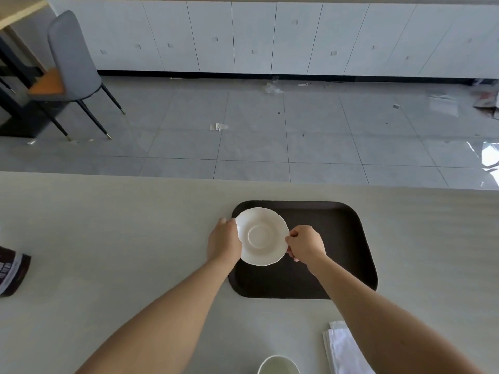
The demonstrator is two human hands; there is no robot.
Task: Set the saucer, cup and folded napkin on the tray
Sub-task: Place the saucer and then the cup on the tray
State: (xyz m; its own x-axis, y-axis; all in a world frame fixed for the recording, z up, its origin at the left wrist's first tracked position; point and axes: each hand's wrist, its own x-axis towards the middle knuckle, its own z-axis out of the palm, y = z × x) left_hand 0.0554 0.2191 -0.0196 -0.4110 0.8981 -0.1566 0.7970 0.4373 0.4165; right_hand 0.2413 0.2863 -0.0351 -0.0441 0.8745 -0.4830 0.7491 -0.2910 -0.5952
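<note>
Saucer: white, scalloped rim, circular centre well.

Only one thing carries print: a dark packet lying at the left edge of the counter, cut off by the frame. On its pale label panel there are dark characters running sideways (possibly digits or letters), too blurred and too tilted to make out. The small grey marks on the white cabinet doors across the room are too small to tell whether they are writing at all. Nothing else shows legible text.
</note>
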